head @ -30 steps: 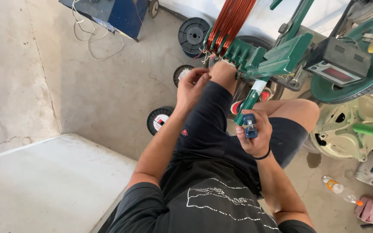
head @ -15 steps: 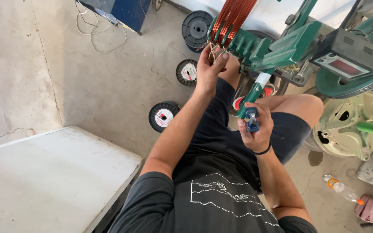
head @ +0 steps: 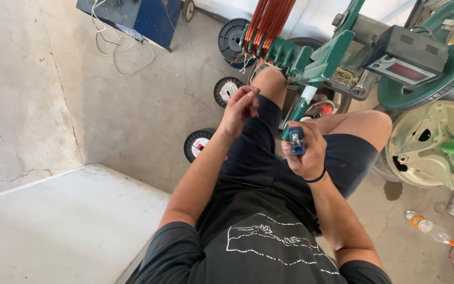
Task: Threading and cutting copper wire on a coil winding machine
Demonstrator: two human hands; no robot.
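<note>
Blue, small hand tool (head: 297, 141) sat in the right hand (head: 305, 150), and the fingers of that hand were wrapped tight around it. I saw it held just above the right thigh, in front of the black shorts (head: 290, 163). A black band (head: 319, 177) went round that wrist.

I saw the left hand (head: 240, 108) raised over the left knee. Its fingertips were pinched close together, but I could not tell if a thin wire was between them.

Just past both hands stood a green metal winding machine (head: 319, 58). Shiny copper wire strands (head: 269, 21) came down in a bunch onto its green block. A black box with a red screen (head: 408, 55) sat on the machine to the right, next to a big green wheel (head: 447, 68).

On the grey concrete floor (head: 132, 115) lay round black wire spools (head: 227, 90). A blue box (head: 132, 16) with white cables (head: 111, 42) stood far off. A clear plastic bottle (head: 426, 227) lay by the right side, and a white flat board (head: 64, 226) lay at the left.
</note>
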